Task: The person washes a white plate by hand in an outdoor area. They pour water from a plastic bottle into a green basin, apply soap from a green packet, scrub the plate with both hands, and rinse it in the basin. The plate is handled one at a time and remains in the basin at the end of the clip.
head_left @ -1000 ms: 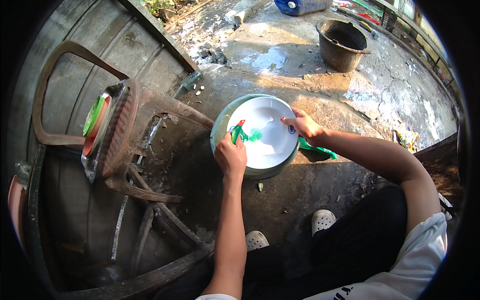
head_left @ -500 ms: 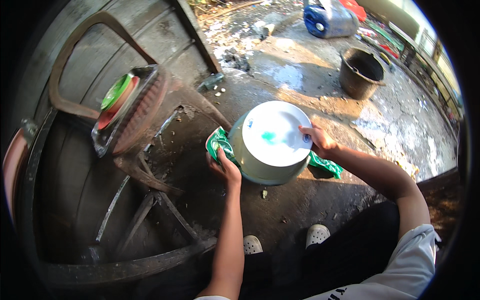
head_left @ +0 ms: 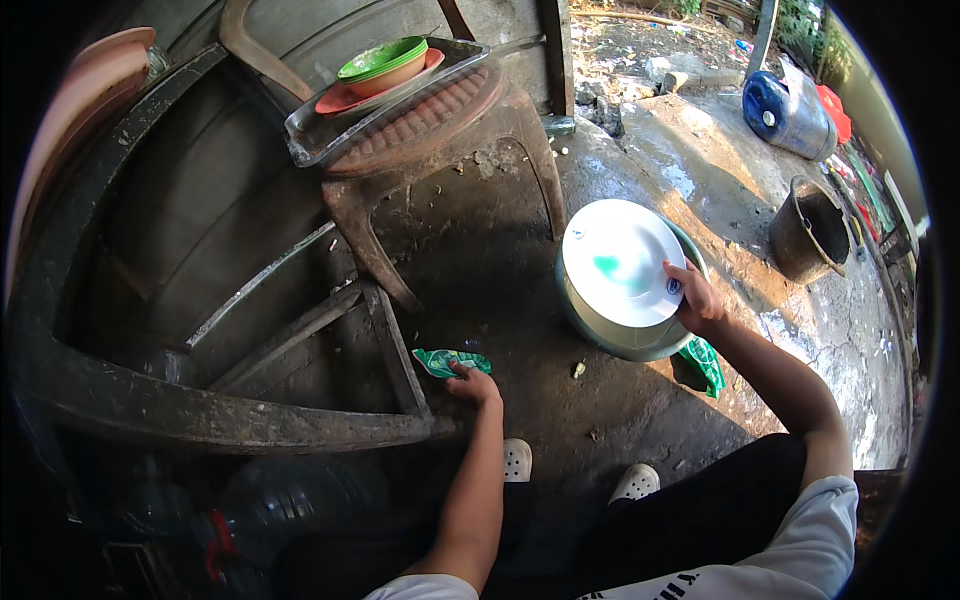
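My right hand grips the right rim of a white plate, thumb on top. A patch of green liquid lies near the plate's middle. Under it stands a round pale green tub, its opening partly covered by the plate. Away to the left, low over the dark ground, my left hand is closed on a green plastic pouch. Another piece of green packaging lies on the ground beside the tub's right side.
A worn plastic chair bears a metal tray with stacked green bowls. A wooden frame lies at left, near a large clear bottle. Farther right stand a dirty bucket and a blue jerrycan.
My left hand has moved away from the tub, leftward and nearer to me, with the green pouch. My right hand still holds the plate over the tub. The view has swung left.
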`<state>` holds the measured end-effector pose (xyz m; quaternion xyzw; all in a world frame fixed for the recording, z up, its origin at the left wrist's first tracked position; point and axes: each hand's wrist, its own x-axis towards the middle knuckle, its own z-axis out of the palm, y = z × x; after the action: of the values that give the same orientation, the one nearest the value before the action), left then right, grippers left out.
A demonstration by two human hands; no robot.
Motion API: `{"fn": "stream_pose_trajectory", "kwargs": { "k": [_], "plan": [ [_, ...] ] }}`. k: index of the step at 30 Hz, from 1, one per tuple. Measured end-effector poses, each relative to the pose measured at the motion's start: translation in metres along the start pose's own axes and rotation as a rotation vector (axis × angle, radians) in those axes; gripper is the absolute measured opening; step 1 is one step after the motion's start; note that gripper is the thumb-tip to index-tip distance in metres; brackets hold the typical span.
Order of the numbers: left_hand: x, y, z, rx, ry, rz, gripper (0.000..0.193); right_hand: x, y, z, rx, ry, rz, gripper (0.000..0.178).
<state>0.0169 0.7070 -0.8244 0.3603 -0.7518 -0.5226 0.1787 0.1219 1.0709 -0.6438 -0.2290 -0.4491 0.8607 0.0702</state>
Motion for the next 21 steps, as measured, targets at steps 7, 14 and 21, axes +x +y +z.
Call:
{"fn": "stream_pose_trajectory", "kwargs": {
  "k": [7, 14, 21],
  "plan": [
    [0.008, -0.002, -0.013, -0.25, -0.096, -0.224, 0.045, -0.014, 0.007, -0.009, 0.013, 0.044, 0.011, 0.039],
    [-0.083, 0.061, -0.027, 0.099, 0.062, 0.054, 0.074, -0.034, -0.001, -0.031, -0.059, 0.096, -0.013, 0.042],
    [-0.156, 0.171, 0.006, -0.703, -1.255, -0.114, 0.055, -0.057, -0.024, -0.014, -0.144, 0.08, 0.004, 0.049]
  ]
}}
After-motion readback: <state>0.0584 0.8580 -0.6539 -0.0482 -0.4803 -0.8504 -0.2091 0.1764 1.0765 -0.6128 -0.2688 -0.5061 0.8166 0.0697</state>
